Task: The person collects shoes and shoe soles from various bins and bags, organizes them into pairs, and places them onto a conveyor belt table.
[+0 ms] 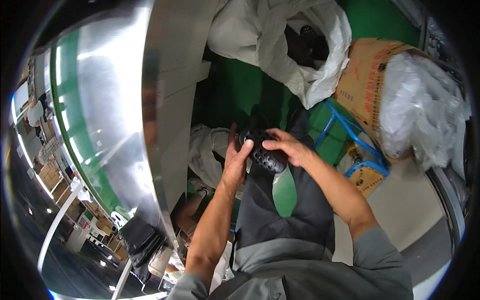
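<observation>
Grey shirt (pixel 320 281) seen at 6 o'clock. Black perforated piece (pixel 270 161) is clamped between left hand (pixel 237 164) and right hand (pixel 291 148), just 3 o'clock of centre. White sack (pixel 273 54) seen at 1 o'clock.

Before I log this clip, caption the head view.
Left hand and right hand hold a black perforated piece, an open white sack ahead.

A grey, short-sleeved, buttoned shirt (pixel 325 280) is worn with dark trousers (pixel 257 215).
</observation>
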Demonstrator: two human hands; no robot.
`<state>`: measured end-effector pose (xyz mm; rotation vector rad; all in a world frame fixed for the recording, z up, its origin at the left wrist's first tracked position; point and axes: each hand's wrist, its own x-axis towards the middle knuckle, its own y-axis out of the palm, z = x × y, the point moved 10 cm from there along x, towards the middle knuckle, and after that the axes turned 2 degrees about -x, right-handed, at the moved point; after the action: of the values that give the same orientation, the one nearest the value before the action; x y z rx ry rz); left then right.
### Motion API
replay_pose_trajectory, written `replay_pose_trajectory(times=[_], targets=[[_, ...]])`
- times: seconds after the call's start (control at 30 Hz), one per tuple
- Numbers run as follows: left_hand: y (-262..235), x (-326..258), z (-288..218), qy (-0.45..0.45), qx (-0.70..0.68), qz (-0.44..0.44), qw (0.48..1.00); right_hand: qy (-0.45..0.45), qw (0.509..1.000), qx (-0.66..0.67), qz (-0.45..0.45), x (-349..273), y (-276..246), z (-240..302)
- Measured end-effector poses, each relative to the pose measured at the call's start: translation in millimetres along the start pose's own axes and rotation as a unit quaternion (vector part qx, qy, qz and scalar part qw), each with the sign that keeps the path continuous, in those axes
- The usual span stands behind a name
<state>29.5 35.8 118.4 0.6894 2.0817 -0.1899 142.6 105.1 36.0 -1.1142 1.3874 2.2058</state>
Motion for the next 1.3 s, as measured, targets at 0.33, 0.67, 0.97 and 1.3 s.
replay_pose_trajectory(times=[0.33,0.67,0.97,1.3], targets=[[-56,-1,62,0.059,0.688,-0.02,0.723,-0.122,0.873,-0.41,-0.233,305,-193,50],[-45,0,52,0.113,0.689,-0.006,0.716,-0.177,0.726,-0.516,-0.418,295,-199,120],[-44,-63,98,0.067,0.734,0.012,0.676,0.052,0.611,-0.76,-0.216,-46,-88,-13],[-86,-178,25,0.016,0.352,-0.126,0.927,0.17,0.807,-0.541,-0.165,-195,-61,45]])
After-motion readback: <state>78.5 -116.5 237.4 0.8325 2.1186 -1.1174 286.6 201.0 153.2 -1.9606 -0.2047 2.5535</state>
